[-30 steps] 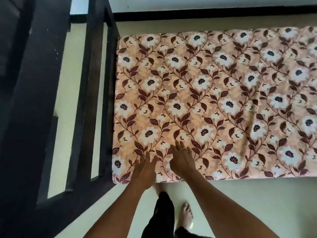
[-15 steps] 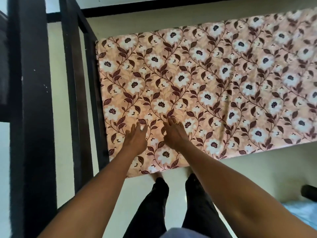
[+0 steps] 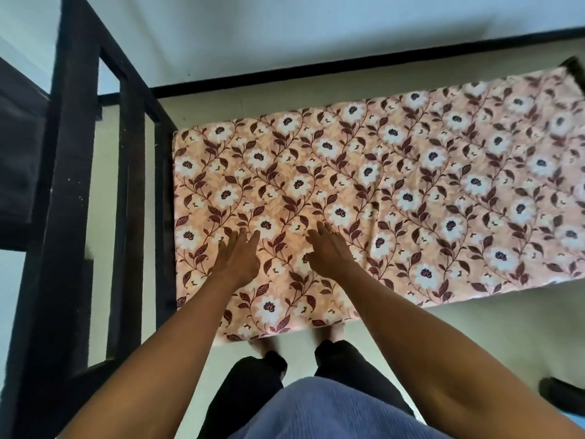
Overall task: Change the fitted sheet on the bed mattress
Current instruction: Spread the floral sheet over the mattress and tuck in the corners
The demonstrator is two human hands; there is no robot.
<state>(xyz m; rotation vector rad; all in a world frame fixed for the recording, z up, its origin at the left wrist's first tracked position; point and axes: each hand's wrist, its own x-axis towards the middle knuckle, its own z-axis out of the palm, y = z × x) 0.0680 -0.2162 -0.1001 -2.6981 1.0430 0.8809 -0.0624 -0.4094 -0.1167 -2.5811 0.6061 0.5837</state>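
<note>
Left hand (image 3: 235,259), right hand (image 3: 329,253) perhaps wider-spread

Peach floral cloth fitted sheet (image 3: 411,191), matt and lightly creased, centre frame; black painted bed frame (image 3: 69,185), scuffed, at left; blue ribbed cloth garment (image 3: 316,410), bottom centre.

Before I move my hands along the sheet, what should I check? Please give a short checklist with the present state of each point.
1. Left hand and right hand flat on the sheet, fingers straight: ok.
2. Sheet smooth to the right of the right hand: not ok, a crease runs there.
3. Far left corner by the bed frame covered: ok.
4. Near edge tucked underneath: cannot tell, the underside is hidden.
5. Right end of the sheet fitted: cannot tell, blurred and cut off.
</note>
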